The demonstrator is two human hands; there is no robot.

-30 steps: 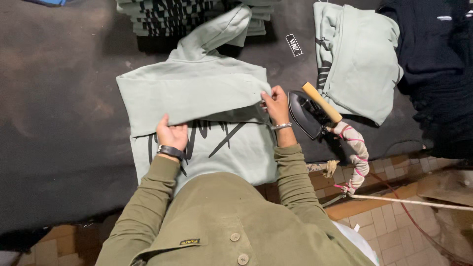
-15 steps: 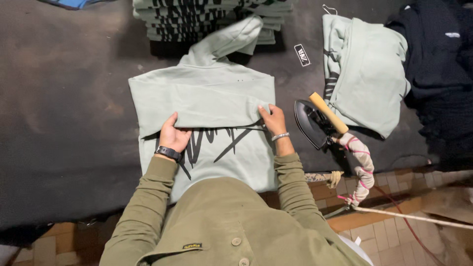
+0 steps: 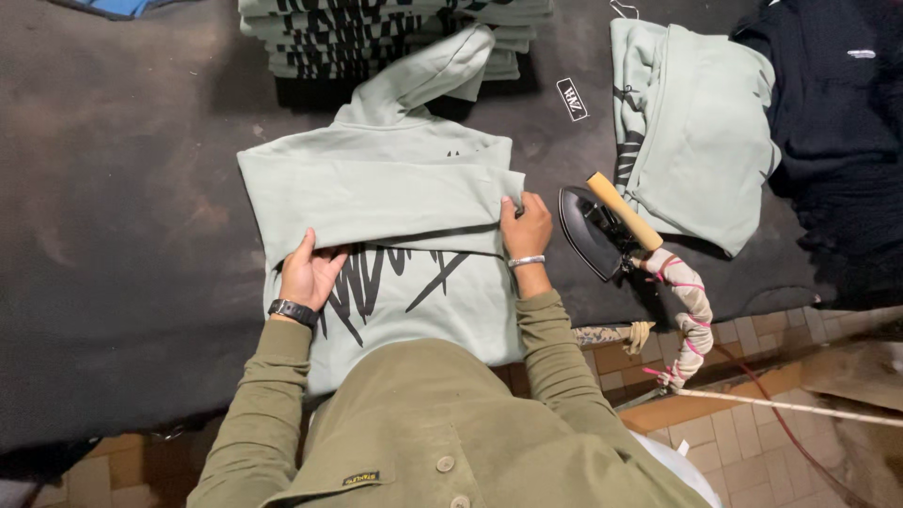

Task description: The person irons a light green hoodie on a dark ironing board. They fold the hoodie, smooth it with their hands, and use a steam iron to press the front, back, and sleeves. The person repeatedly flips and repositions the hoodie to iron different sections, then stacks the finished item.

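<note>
We're at a dark padded ironing table (image 3: 122,235), looking down on a pale green hoodie (image 3: 376,193) laid flat w/ a black graphic print on the part nearest us. The top section is folded down across the body, so its lower edge runs side to side between our hands.

Our left hand (image 3: 310,268), black wristwatch (image 3: 293,311) on the wrist, grips that folded edge at its left end, fingers tucked under the cloth, thumb side up. Our right hand (image 3: 525,229), w/ a silver bracelet (image 3: 526,261), pinches the same edge at its right end, near the corner of the fold. So both hands are closed on the hoodie, well apart, one at each end of the fold. Olive-green sleeves run back from both wrists.

The hood (image 3: 433,80) points away from us, tip lying against a stack of folded green garments (image 3: 395,38) at the table's far edge.

Just right of our right hand sits a flat iron (image 3: 593,230) w/ a wooden handle, tipped on its side, not touching the hoodie; its cloth-wrapped cord (image 3: 687,310) trails off toward the tiled floor. Beyond it lies another folded pale green hoodie (image 3: 701,132), then a dark navy garment (image 3: 837,113) at far right. A small black tag (image 3: 571,99) lies loose on the table btw the two hoodies.
</note>
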